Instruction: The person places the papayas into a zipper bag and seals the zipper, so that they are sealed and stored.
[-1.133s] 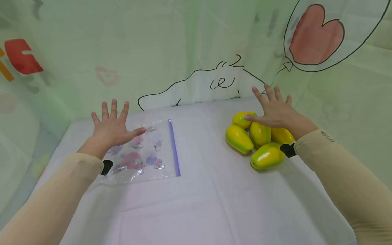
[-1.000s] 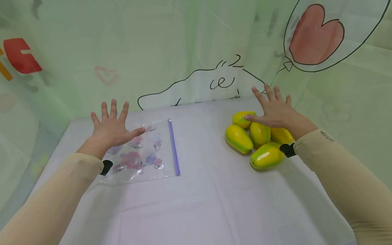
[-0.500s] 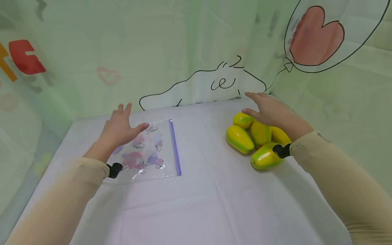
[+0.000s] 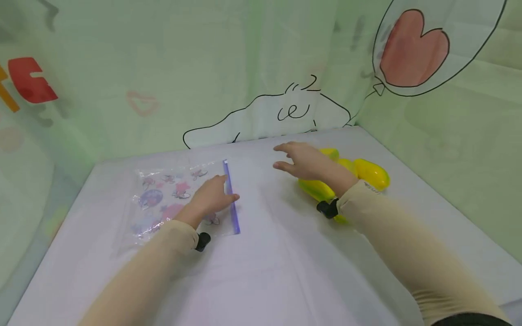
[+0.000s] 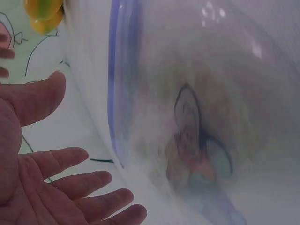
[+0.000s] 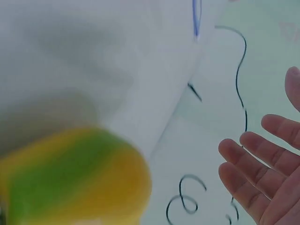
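A clear zip bag (image 4: 152, 198) with pink and purple cartoon prints lies flat on the white table, its purple slider edge (image 4: 232, 213) facing right. Over that edge hovers my left hand (image 4: 210, 198); the left wrist view shows its fingers (image 5: 82, 185) extended, apart from the plastic. My right hand (image 4: 303, 161) is in the air between the bag and a group of yellow-green papayas (image 4: 372, 174), holding nothing. Its fingers (image 6: 255, 173) look relaxed and slightly bent in the right wrist view. The right hand and forearm hide part of the fruit group.
The white-clothed table (image 4: 261, 276) reaches back to a pale green fabric backdrop (image 4: 163, 54) with line drawings and a balloon print (image 4: 416, 50). Another fabric side closes in on the right. A papaya (image 6: 79, 178) is close to the right wrist camera.
Both hands were spread wide and raised. The left hand has moved right and down to the bag's slider edge; the right hand has moved left, past the papayas. Bag and fruit stay put.
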A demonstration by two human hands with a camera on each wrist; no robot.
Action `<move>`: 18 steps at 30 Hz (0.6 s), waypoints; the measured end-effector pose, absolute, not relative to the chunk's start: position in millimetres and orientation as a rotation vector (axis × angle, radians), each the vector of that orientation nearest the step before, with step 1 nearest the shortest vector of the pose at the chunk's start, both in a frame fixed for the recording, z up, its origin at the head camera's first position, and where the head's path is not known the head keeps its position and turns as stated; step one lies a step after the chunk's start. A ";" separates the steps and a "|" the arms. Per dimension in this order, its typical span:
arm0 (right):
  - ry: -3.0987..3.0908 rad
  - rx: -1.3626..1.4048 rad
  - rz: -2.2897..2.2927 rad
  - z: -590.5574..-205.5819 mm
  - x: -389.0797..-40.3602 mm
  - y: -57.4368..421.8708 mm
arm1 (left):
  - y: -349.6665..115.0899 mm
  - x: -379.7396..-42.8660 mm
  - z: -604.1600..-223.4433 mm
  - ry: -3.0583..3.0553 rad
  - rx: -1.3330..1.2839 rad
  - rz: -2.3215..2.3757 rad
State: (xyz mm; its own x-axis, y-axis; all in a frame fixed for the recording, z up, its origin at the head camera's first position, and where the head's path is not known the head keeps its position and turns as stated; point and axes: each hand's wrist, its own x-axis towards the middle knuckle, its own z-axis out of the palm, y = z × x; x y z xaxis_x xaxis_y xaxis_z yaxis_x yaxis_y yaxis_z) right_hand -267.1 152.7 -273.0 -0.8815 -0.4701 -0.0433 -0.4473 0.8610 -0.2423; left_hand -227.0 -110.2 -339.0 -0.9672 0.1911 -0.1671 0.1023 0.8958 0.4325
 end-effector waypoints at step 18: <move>2.680 -1.123 -0.082 -337.1 -262.9 30.6 | -119.1 -217.9 -361.4 2.890 0.163 0.787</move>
